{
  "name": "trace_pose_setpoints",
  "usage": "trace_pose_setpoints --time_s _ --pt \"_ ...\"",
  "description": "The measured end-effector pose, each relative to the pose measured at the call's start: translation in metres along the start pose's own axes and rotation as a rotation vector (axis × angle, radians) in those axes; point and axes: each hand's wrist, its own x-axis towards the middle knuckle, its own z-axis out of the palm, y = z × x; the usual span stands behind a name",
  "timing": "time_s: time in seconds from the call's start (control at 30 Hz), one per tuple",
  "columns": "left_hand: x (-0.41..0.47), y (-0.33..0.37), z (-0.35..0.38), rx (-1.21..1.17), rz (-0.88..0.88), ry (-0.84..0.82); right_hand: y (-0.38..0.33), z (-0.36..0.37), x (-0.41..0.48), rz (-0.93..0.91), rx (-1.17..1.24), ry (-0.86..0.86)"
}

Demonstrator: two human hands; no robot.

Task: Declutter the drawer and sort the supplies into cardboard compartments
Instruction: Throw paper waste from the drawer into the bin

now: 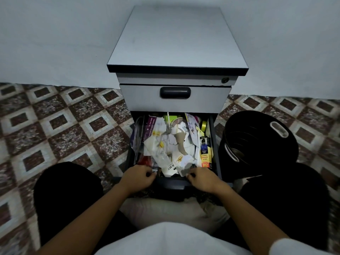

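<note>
Both forearms reach forward, knuckles up: left hand (pixel 138 176) and right hand (pixel 202 180), apart, each with fingers curled over the front lip of the open drawer (pixel 214 140), gripping it. Drawer contents: crumpled papers (pixel 173 144) heaped in the middle, an orange-and-black box (pixel 205 151) along the right wall, a yellow tape roll (pixel 203 124) near the far right corner. Beyond: black bin (pixel 257 144) on the floor just right of the drawer; grey cabinet (pixel 176 43) against the wall, its upper drawer (pixel 202 100) closed.

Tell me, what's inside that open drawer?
The open grey drawer holds crumpled white papers, a purple pencil-lead box, a yellow tape roll and an orange-black box. Whatever lies beneath the papers is covered.
</note>
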Motion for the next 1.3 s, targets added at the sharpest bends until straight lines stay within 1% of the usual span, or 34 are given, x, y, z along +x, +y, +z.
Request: trace_pose_setpoints --time_s 0.1,0.23,0.5,0.57,0.63,0.67,0.77,0.8,0.83,0.87,0.93,1.0,1.07,1.13,1.23,1.3 --pt "-0.002 0.001 -0.001 0.054 -0.004 -0.031 0.001 -0.001 -0.001 0.015 0.01 -0.047" --pt "-0.002 0.002 -0.003 0.063 -0.018 -0.054 0.004 -0.003 -0.001 0.048 0.04 -0.089" --pt "0.004 -0.002 -0.002 0.01 -0.055 -0.079 0.008 -0.006 0.003 0.065 0.111 -0.143" --pt "0.007 -0.003 -0.001 -0.053 -0.076 -0.053 0.007 -0.007 0.006 0.079 0.126 -0.112" --pt "0.012 -0.002 -0.005 -0.128 -0.089 0.047 0.001 -0.013 0.011 0.093 0.141 0.017" --pt "0.017 -0.002 -0.007 -0.145 -0.086 0.138 -0.003 -0.018 0.017 0.108 0.141 0.114" --pt "0.041 -0.005 -0.019 -0.18 -0.09 0.482 -0.009 -0.033 0.041 0.159 0.145 0.39" --pt "0.05 -0.006 -0.023 -0.186 -0.126 0.548 -0.01 -0.036 0.051 0.175 0.168 0.441" --pt "0.059 -0.006 -0.026 -0.201 -0.175 0.573 -0.011 -0.039 0.06 0.193 0.185 0.464" --pt "0.068 -0.009 -0.028 -0.236 -0.23 0.563 -0.011 -0.039 0.068 0.213 0.183 0.472" --pt "0.084 -0.012 -0.031 -0.342 -0.352 0.476 -0.013 -0.041 0.082 0.256 0.15 0.454" --pt "0.096 -0.015 -0.031 -0.466 -0.408 0.385 -0.014 -0.043 0.09 0.286 0.105 0.396" --pt "0.1 -0.018 -0.028 -0.529 -0.403 0.358 -0.012 -0.044 0.093 0.286 0.044 0.364" --pt "0.102 -0.022 -0.021 -0.548 -0.38 0.349 -0.008 -0.042 0.096 0.245 -0.033 0.378" --pt "0.102 -0.021 -0.017 -0.495 -0.366 0.35 -0.005 -0.042 0.092 0.203 -0.037 0.418" --pt "0.1 -0.016 -0.015 -0.445 -0.323 0.367 -0.007 -0.042 0.086 0.17 -0.064 0.43"
